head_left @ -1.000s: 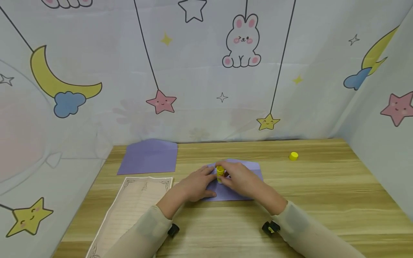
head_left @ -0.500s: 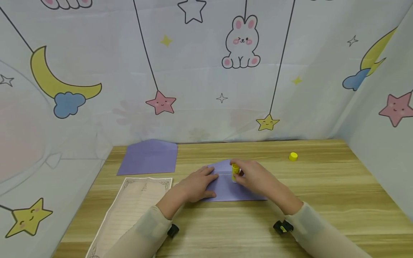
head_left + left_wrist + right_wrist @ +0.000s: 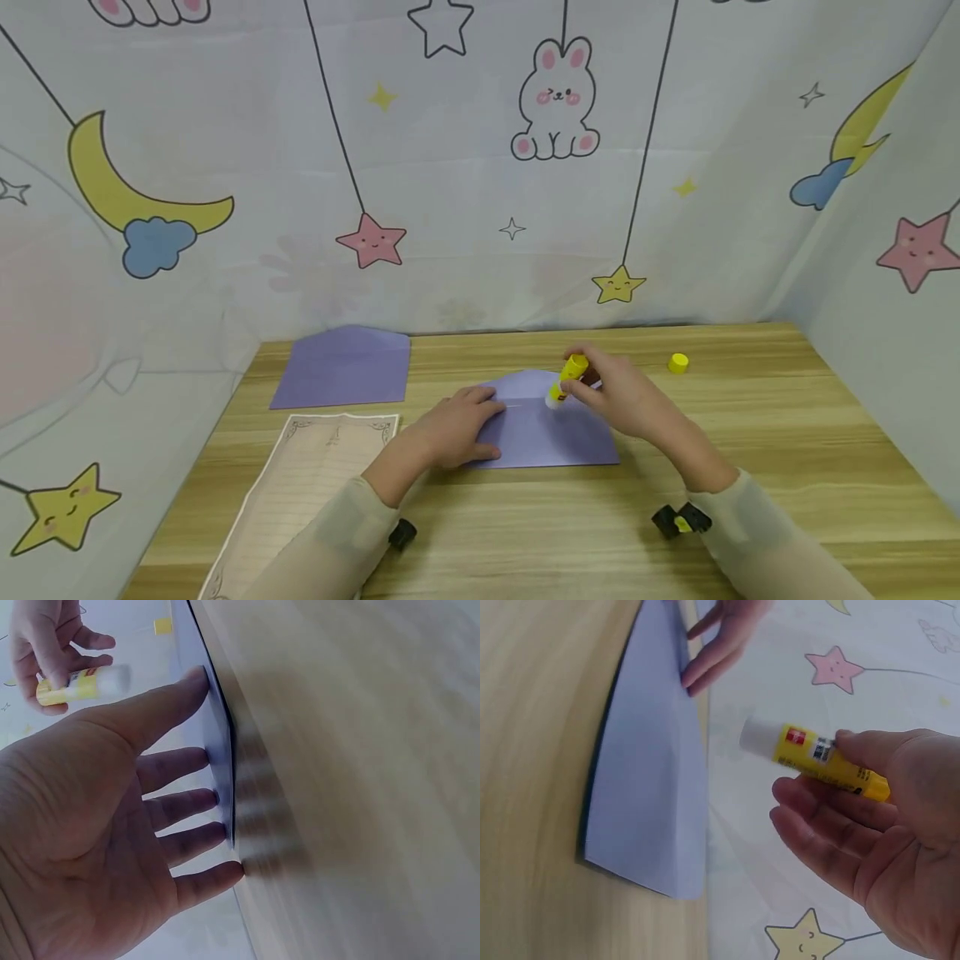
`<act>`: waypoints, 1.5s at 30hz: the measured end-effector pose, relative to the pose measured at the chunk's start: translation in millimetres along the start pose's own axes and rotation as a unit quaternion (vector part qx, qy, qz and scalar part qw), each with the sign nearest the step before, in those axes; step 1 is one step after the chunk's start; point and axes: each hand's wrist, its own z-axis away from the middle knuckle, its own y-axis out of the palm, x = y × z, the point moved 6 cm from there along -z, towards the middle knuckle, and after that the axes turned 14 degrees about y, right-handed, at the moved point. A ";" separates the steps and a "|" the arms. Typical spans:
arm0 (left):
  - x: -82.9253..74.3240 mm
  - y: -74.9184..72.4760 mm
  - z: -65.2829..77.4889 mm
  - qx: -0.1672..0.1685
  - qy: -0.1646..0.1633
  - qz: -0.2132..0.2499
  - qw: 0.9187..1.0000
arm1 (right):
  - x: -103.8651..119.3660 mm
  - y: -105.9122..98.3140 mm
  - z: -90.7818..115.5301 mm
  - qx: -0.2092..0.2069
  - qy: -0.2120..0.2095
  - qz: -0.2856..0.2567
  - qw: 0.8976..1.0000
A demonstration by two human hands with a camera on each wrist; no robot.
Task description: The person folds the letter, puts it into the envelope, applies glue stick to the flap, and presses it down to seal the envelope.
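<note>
My right hand (image 3: 630, 398) pinches a yellow glue stick (image 3: 568, 379) between thumb and fingers, its white end tilted down to the left. In the right wrist view the glue stick (image 3: 814, 756) shows apart from the purple envelope (image 3: 649, 765), its white end toward the paper. That envelope (image 3: 551, 437) lies on the table with its flap opened out toward the back. My left hand (image 3: 450, 429) rests on its left part with fingers spread. The left wrist view shows the left fingertips (image 3: 214, 796) pressing along the paper's edge.
A yellow cap (image 3: 678, 362) stands at the back right of the wooden table (image 3: 780, 450). Another purple envelope (image 3: 341, 367) lies at the back left. In front of it is a lined letter sheet (image 3: 311, 475), partly under the left forearm. A printed curtain (image 3: 465, 167) hangs behind.
My right hand has moved rightward across the envelope with the glue stick, which has gone from upright to tilted and lifted. The left hand has stayed in place.
</note>
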 end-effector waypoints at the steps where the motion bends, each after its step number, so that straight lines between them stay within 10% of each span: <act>1: 0.3 -0.3 -0.1 0.000 -0.002 0.002 1.000 | -0.2 -2.3 0.1 0.000 0.004 -0.017 1.000; 8: -0.3 -4.9 0.5 -0.021 0.003 0.014 1.000 | -6.8 -11.5 -2.4 -0.014 0.024 -0.144 0.989; 14: -0.4 -20.4 -0.3 -0.104 0.015 0.022 0.994 | -15.6 -15.4 -5.7 -0.044 0.068 -0.205 0.975; 22: -1.0 -45.3 2.5 -0.226 -0.029 0.147 0.963 | -16.5 -11.9 -7.7 -0.025 0.105 -0.362 0.926; 27: -0.1 -52.4 2.7 -0.293 -0.059 0.285 0.911 | -12.4 -3.9 -10.2 -0.003 0.110 -0.433 0.895; 34: -5.1 -53.4 -7.0 -0.354 -0.083 0.472 0.803 | -2.4 14.3 -14.7 0.027 0.124 -0.493 0.860; 45: -15.9 -47.7 -27.1 -0.404 -0.082 0.611 0.676 | 8.6 35.9 -18.5 0.042 0.158 -0.550 0.819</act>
